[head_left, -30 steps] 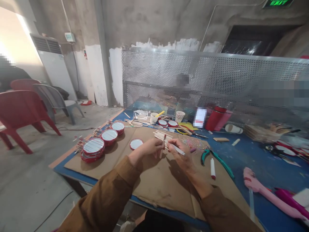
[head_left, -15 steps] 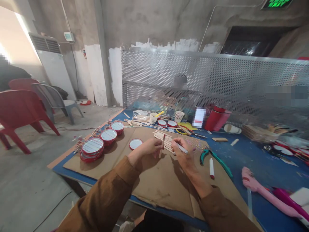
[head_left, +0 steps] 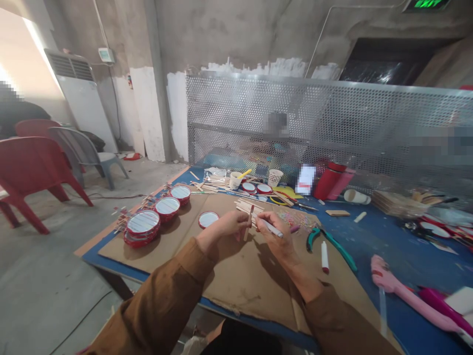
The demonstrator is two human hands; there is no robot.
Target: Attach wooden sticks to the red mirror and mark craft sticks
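Observation:
My left hand (head_left: 233, 226) is closed on a small flat wooden stick (head_left: 252, 211) with a red tip, held upright over the cardboard (head_left: 236, 281). In my right hand (head_left: 276, 237) is a white marker pen (head_left: 272, 228), its front end close to the stick; whether it touches I cannot tell. Beyond both hands lies a row of wooden sticks (head_left: 247, 204). A small red-rimmed round drum (head_left: 208, 219) sits left of my left hand. To the right of my right hand are teal-handled pliers (head_left: 334, 249) and another white marker with a red end (head_left: 324, 256).
Stacked red-rimmed drums (head_left: 142, 228) stand along the left of the cardboard. Paper cups (head_left: 235, 180), a phone (head_left: 305, 179) and a red bottle (head_left: 328, 181) line the back. A pink hammer-like tool (head_left: 410, 298) lies at right. A perforated metal screen (head_left: 236, 108) rises behind the table.
My right hand has moved slightly left, bringing the marker nearer the stick. My left hand keeps holding the stick almost in place.

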